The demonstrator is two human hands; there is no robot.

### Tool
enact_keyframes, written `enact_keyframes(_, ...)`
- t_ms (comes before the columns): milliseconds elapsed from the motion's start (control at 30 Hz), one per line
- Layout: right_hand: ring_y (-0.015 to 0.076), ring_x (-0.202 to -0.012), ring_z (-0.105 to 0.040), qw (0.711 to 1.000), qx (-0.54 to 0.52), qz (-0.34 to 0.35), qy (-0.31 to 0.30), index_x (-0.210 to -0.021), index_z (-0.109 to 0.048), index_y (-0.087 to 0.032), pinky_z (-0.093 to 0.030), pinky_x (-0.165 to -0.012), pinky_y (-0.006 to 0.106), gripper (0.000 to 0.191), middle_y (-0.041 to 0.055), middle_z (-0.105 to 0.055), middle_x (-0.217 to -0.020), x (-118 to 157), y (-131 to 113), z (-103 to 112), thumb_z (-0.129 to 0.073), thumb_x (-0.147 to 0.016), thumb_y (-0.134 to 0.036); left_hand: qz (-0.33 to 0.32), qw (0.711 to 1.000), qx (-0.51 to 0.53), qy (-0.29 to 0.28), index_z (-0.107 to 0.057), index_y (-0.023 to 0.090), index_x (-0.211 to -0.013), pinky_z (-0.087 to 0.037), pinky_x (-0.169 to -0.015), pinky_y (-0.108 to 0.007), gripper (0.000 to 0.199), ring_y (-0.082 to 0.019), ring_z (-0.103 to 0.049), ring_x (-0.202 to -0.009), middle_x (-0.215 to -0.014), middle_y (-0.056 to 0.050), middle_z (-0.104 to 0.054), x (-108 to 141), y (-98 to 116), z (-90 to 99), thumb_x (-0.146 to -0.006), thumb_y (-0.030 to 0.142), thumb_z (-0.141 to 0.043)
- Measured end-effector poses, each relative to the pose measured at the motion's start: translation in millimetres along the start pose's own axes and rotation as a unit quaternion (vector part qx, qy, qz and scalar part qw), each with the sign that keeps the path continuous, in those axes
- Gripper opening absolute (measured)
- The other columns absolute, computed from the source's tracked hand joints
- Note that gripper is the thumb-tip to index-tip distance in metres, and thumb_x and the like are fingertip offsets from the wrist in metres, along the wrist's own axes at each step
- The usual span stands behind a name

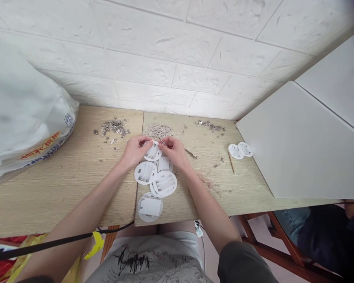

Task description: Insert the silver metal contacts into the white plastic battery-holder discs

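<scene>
At the middle of the table, my left hand [135,150] pinches the left rim of a white round battery holder [153,151] between thumb and fingers. My right hand [176,152] is closed at the holder's right rim, around a slim metal tool [191,154] whose thin tip shows above the thumb and whose other end sticks out to the right. Whether the tip touches the holder is too small to tell. Below my hands lie more white round holders: one with slots up [145,173], an overlapping pair [164,183], and one with its flat back up [150,206].
Piles of small metal pieces [115,127], pale tiny parts [158,130] and further metal bits [211,125] lie along the wall. Two white discs [240,150] and a wooden stick [231,163] are beside a white panel [306,153]. A large plastic bag [26,114] stands left.
</scene>
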State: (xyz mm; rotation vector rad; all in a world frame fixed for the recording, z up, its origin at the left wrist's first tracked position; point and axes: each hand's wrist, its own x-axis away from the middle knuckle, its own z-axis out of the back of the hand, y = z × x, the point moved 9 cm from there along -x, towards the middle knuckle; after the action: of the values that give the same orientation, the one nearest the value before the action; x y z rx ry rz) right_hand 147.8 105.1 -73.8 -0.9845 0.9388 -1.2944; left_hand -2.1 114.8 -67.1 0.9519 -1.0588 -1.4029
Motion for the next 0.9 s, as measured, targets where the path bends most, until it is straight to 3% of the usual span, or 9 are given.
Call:
enact_keyframes(200,0.0099,-0.059,-0.052,0.992,-0.115,-0.049,-0.015,-0.086,-0.065,-0.017,-0.040,-0.055,0.022,0.024,0.0002,-0.062,-0.070,3,1,0,-0.066,-0.072,-0.036,0.056,0.989,0.133,-0.025,-0.072,0.013,-0.090,-0.047,-0.071,-0.028,0.035,-0.020,-0.063,-0.080,-0.088,-0.007,-0.072,6,6,-5.6,-0.067,0.039,-0.070)
enact_keyframes(400,0.0065,-0.046,-0.033,0.980,-0.173,-0.101,0.005,-0.086,-0.066,-0.019,-0.027,-0.044,0.021,0.027,-0.0048,-0.049,-0.057,5,2,8,-0.069,-0.068,-0.038,0.124,0.926,0.353,-0.051,-0.072,0.012,-0.093,-0.051,-0.083,-0.027,0.025,-0.019,-0.064,-0.096,-0.099,-0.010,-0.071,6,4,-13.9,-0.071,0.024,-0.068)
enact_keyframes(500,0.0063,-0.046,-0.029,0.977,-0.181,-0.110,0.006,-0.085,-0.065,-0.019,-0.023,-0.043,0.021,0.028,-0.0056,-0.045,-0.055,4,4,11,-0.070,-0.065,-0.038,0.123,0.918,0.371,-0.068,-0.072,0.012,-0.093,-0.052,-0.089,-0.029,0.021,-0.020,-0.063,-0.102,-0.104,-0.011,-0.071,6,4,-16.3,-0.074,0.021,-0.067)
enact_keyframes(700,0.0058,-0.046,-0.029,0.978,-0.181,-0.107,0.004,-0.085,-0.065,-0.018,-0.023,-0.044,0.021,0.029,-0.0053,-0.047,-0.057,3,3,12,-0.069,-0.066,-0.039,0.086,0.930,0.344,-0.092,-0.072,0.012,-0.092,-0.051,-0.093,-0.032,0.021,-0.021,-0.064,-0.101,-0.102,-0.012,-0.071,6,9,-17.8,-0.076,0.025,-0.068)
enact_keyframes(900,0.0077,-0.052,-0.042,0.984,-0.159,-0.078,-0.003,-0.087,-0.065,-0.017,-0.033,-0.048,0.021,0.031,-0.0032,-0.054,-0.062,3,1,8,-0.069,-0.068,-0.041,0.074,0.951,0.289,-0.076,-0.072,0.012,-0.096,-0.050,-0.087,-0.031,0.037,-0.020,-0.065,-0.092,-0.096,-0.010,-0.072,8,9,-14.8,-0.064,0.029,-0.079)
